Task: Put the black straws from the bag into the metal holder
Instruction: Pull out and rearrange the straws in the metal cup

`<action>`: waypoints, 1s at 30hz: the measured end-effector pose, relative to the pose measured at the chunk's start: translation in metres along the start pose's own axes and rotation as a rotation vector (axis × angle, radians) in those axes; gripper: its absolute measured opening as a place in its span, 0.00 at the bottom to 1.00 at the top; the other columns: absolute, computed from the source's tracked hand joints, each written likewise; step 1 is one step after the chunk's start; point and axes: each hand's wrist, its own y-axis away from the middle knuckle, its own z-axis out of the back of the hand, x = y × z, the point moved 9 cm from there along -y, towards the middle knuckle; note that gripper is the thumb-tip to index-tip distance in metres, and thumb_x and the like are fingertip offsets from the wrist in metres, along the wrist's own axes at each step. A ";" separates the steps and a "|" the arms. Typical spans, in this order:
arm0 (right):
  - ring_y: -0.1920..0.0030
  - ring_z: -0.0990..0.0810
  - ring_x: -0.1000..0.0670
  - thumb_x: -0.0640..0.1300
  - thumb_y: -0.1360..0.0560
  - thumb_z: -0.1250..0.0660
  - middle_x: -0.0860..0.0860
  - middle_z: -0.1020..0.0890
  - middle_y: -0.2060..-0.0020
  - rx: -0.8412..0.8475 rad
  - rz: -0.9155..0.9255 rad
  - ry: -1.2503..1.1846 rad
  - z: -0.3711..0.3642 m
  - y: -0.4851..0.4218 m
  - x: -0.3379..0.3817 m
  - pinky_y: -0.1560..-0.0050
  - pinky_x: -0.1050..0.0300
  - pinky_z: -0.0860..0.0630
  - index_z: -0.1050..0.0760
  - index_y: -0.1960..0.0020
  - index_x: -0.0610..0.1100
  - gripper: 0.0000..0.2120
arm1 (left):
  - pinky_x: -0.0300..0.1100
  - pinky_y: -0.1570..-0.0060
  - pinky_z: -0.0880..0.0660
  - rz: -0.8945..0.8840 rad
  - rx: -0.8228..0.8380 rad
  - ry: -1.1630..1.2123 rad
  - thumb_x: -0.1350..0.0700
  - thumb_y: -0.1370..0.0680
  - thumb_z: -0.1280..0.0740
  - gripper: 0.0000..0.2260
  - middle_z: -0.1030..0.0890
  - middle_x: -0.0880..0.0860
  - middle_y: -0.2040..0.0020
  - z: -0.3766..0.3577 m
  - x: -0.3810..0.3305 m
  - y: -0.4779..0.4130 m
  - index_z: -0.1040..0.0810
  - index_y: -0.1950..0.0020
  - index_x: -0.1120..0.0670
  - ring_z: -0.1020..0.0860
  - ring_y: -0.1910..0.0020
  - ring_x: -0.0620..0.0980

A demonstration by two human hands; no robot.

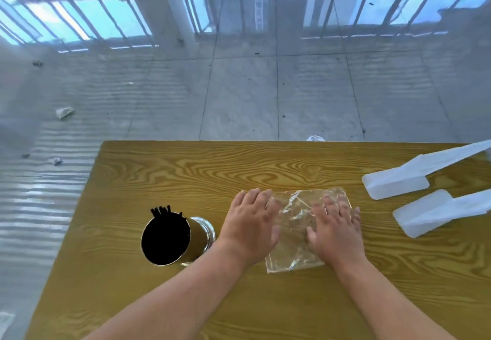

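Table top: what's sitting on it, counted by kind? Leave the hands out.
Metal holder: 1
Bunch of black straws, in the holder: 1
Clear bag: 1
White flat pieces: 2
Total: 5

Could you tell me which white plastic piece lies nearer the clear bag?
The white piece farther from the person: its rounded end comes close to the bag, while the other piece sits further right.
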 end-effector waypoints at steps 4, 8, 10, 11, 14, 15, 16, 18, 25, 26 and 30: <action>0.15 0.44 0.37 0.60 0.18 0.37 0.44 0.41 0.15 -0.057 0.011 -0.035 0.026 0.019 0.018 0.16 0.34 0.50 0.47 0.15 0.51 0.37 | 0.64 0.22 0.40 -0.044 -0.231 0.035 0.38 0.23 0.33 0.33 0.35 0.56 0.18 0.053 0.028 0.041 0.35 0.21 0.48 0.37 0.19 0.60; 0.16 0.40 0.38 0.57 0.18 0.33 0.44 0.33 0.18 -0.162 0.031 -0.132 0.063 0.042 0.051 0.16 0.37 0.47 0.39 0.16 0.47 0.35 | 0.66 0.23 0.39 -0.037 -0.338 0.051 0.38 0.22 0.34 0.33 0.35 0.56 0.18 0.084 0.059 0.078 0.35 0.19 0.49 0.38 0.18 0.59; 0.21 0.30 0.41 0.55 0.18 0.32 0.44 0.25 0.24 -0.225 0.107 -0.239 0.083 0.053 0.083 0.19 0.43 0.37 0.32 0.20 0.44 0.30 | 0.66 0.24 0.36 0.007 -0.343 0.076 0.39 0.23 0.34 0.33 0.35 0.56 0.18 0.090 0.081 0.094 0.34 0.20 0.49 0.37 0.19 0.58; 0.25 0.26 0.44 0.55 0.19 0.32 0.46 0.22 0.27 -0.238 0.139 -0.313 0.092 0.058 0.100 0.23 0.46 0.32 0.30 0.22 0.45 0.28 | 0.65 0.25 0.35 0.032 -0.349 0.090 0.39 0.23 0.33 0.33 0.34 0.56 0.18 0.092 0.093 0.102 0.33 0.20 0.49 0.37 0.19 0.58; 0.29 0.23 0.51 0.62 0.19 0.36 0.53 0.22 0.29 -0.189 0.230 -0.463 0.109 0.069 0.157 0.33 0.54 0.25 0.28 0.23 0.51 0.28 | 0.61 0.23 0.36 0.134 -0.362 0.155 0.35 0.24 0.34 0.35 0.35 0.53 0.18 0.092 0.137 0.124 0.34 0.21 0.48 0.35 0.20 0.57; 0.29 0.24 0.53 0.64 0.19 0.38 0.55 0.23 0.28 -0.154 0.262 -0.495 0.110 0.071 0.176 0.34 0.56 0.26 0.29 0.22 0.53 0.29 | 0.58 0.22 0.37 0.183 -0.349 0.191 0.32 0.25 0.35 0.36 0.36 0.51 0.17 0.089 0.153 0.130 0.36 0.21 0.46 0.35 0.20 0.55; 0.30 0.24 0.54 0.67 0.19 0.39 0.56 0.24 0.28 -0.118 0.287 -0.519 0.109 0.073 0.194 0.35 0.57 0.27 0.31 0.21 0.55 0.30 | 0.55 0.23 0.36 0.236 -0.319 0.241 0.28 0.26 0.37 0.38 0.37 0.48 0.17 0.084 0.170 0.135 0.38 0.21 0.44 0.35 0.21 0.53; 0.36 0.23 0.57 0.71 0.20 0.40 0.59 0.25 0.29 -0.053 0.297 -0.535 0.105 0.076 0.222 0.38 0.58 0.26 0.33 0.20 0.58 0.33 | 0.51 0.29 0.30 0.334 -0.221 0.377 0.21 0.30 0.40 0.42 0.35 0.44 0.20 0.069 0.199 0.141 0.42 0.21 0.40 0.32 0.24 0.50; 0.43 0.22 0.58 0.60 0.19 0.35 0.58 0.20 0.37 -0.025 0.259 -0.559 0.100 0.081 0.264 0.44 0.59 0.24 0.23 0.30 0.56 0.19 | 0.35 0.56 0.30 0.298 0.006 0.559 0.28 0.30 0.32 0.29 0.28 0.32 0.41 0.041 0.226 0.140 0.29 0.31 0.34 0.23 0.46 0.40; 0.44 0.21 0.57 0.57 0.18 0.34 0.58 0.19 0.39 -0.036 0.245 -0.560 0.100 0.081 0.265 0.44 0.58 0.23 0.22 0.33 0.56 0.16 | 0.35 0.55 0.30 0.288 -0.015 0.550 0.32 0.28 0.30 0.25 0.27 0.32 0.43 0.043 0.227 0.140 0.27 0.33 0.34 0.23 0.46 0.41; 0.47 0.20 0.59 0.52 0.19 0.32 0.60 0.16 0.44 -0.076 0.229 -0.577 0.103 0.081 0.274 0.51 0.68 0.27 0.18 0.38 0.56 0.11 | 0.37 0.50 0.28 0.229 -0.087 0.550 0.40 0.25 0.27 0.19 0.23 0.36 0.43 0.058 0.221 0.136 0.22 0.36 0.38 0.24 0.46 0.41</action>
